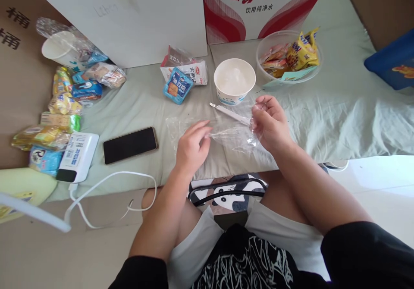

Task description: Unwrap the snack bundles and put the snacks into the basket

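A crumpled clear plastic bag (223,138) stretches between my two hands above the cloth. My left hand (194,144) pinches it at one side, thumb against fingers. At the other end, my right hand (271,123) has its fingers curled on the gathered plastic. A slim white tool with a metal tip (231,113), perhaps a small knife, lies just beyond the bag, its near end partly behind the plastic by my right hand. Behind it stands a white paper bowl (234,82), with something whitish or translucent inside.
A clear plastic tub (289,58) of snack packets stands back right. Snack packs (178,85) lie left of the bowl. Further left are a phone (130,145), a white power bank (78,157) with a cable, and several snacks (87,91). Cardboard boxes (268,6) line the back.
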A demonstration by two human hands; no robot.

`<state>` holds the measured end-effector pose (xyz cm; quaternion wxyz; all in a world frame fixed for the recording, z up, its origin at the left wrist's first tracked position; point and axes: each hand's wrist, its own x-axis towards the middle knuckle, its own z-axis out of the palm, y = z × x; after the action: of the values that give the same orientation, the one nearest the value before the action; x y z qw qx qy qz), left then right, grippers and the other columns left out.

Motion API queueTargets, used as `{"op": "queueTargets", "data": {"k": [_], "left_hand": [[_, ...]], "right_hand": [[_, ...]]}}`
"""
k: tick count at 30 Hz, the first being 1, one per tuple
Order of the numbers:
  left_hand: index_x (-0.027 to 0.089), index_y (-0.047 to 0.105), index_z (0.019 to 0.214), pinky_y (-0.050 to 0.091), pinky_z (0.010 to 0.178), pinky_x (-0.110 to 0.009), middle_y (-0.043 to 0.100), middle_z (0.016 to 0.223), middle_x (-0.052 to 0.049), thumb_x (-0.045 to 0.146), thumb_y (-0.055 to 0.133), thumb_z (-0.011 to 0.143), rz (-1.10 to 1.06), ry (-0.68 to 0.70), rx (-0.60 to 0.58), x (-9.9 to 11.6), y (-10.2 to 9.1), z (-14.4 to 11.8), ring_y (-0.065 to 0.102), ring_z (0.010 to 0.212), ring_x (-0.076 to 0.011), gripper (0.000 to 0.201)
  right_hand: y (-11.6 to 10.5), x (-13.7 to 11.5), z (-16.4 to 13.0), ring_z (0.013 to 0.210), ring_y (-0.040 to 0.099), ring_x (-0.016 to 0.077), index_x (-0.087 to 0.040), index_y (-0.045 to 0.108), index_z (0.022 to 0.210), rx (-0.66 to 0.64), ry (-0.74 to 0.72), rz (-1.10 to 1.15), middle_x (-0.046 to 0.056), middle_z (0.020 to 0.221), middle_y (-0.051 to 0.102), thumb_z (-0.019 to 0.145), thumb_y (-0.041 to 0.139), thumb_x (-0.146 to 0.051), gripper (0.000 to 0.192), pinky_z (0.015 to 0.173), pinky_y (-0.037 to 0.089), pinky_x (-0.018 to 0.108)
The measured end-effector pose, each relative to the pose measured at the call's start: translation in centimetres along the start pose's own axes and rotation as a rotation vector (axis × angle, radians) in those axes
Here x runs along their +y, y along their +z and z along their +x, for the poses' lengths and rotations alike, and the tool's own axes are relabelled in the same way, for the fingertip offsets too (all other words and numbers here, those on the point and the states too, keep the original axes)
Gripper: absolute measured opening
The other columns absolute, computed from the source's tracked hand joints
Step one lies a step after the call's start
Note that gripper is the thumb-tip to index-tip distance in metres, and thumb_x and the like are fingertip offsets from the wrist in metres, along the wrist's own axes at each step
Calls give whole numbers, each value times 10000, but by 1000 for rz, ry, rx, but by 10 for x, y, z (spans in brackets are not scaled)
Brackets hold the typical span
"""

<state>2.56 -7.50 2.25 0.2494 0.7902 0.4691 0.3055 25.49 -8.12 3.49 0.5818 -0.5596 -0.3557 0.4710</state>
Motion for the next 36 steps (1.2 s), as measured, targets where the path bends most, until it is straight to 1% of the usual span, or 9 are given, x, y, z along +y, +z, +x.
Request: {"op": "queueTargets", "data": {"k": [4,9,12,14,19,25,28,31,36], "left_hand": [[239,690,1109,635,981,-456,766,1274,-78,330,462,996,-443,-260,24,-2,-17,5,729,1205,-264,270],[338,588,1276,634,572,-381,757,1201,-65,468,560,939,-1016,-710,-140,10,-32,5,778,834,-253,362],[315,599,1211,625,579,-325,766,1134,-42,416,684,853,-1354,-722,-247,13,-27,8,762,771,-217,382],[282,614,1164,645,688,-339,769,1065,-31,349,685,856,-1466,-707,-296,12,-20,10,777,865,-231,323],[252,649,1105,636,799,-392,781,1030,-42,357,706,852,-1445,-761,-299,8,-9,14,774,933,-256,279],[221,700,998,602,715,-312,739,880,-13,450,846,744,-1263,-605,-282,3,-5,13,719,779,-185,372],[234,718,1054,578,769,-285,749,927,-8,430,937,649,-1025,-404,-182,-4,0,11,710,821,-168,500],[222,744,945,567,901,-318,772,1007,-43,438,944,648,-854,-193,-49,-11,3,10,722,971,-198,418],[213,687,754,577,737,-298,744,888,-31,589,873,710,-935,-210,136,-12,2,12,713,806,-163,422]], "right_hand": [[-6,2,2,638,607,154,-276,493,1041,-52,-50,-70,16,871,569,883,445,-526,300,557,503,309],[-6,7,-5,1208,645,261,-281,528,1235,-408,-175,-205,79,1309,634,796,671,-486,505,1028,551,446],[1,7,-15,1353,569,294,-264,491,1379,-718,-235,-153,103,1463,569,797,741,-548,695,1139,488,476],[6,6,-21,1356,567,298,-254,515,1384,-795,-211,-98,100,1433,594,837,708,-593,671,1136,493,464],[13,7,-23,1227,647,295,-277,638,1202,-615,81,62,61,1234,697,880,573,-638,488,1050,553,469],[12,10,-21,833,655,176,-270,567,1233,-496,119,-22,-3,924,678,782,792,-440,532,767,579,339],[12,9,-19,726,593,151,-236,608,1132,-465,95,-100,-4,826,644,806,770,-423,410,659,509,299],[13,7,-18,697,543,137,-210,615,891,-426,59,-164,13,772,622,803,765,-431,282,605,450,278],[17,7,-19,591,486,99,-218,487,754,-405,171,-22,-34,664,538,694,836,-538,477,526,374,244]]}}
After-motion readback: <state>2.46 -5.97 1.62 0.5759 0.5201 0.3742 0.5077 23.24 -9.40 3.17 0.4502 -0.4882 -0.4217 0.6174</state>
